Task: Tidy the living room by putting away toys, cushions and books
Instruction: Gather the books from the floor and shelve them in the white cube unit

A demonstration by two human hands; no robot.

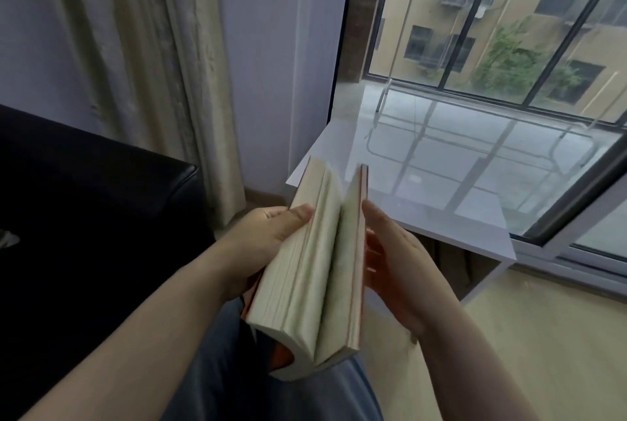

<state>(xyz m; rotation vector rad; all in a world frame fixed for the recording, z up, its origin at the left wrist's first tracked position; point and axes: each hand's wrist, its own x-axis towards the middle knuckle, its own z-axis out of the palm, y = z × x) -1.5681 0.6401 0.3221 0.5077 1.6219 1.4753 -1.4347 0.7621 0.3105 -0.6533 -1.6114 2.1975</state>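
Book in hand, not yet put away.

The book [315,268] is held part-open above the lap, just short of the white surface [424,166] by the window. The left hand [268,237] grips its left half, thumb across the page edges, fingers wrapped beneath. The right hand [393,261] is spread, straight fingers pressed against the right cover. Judgement: the book remains to be closed and stowed. No toys or cushions are in view, so their status cannot be assessed.
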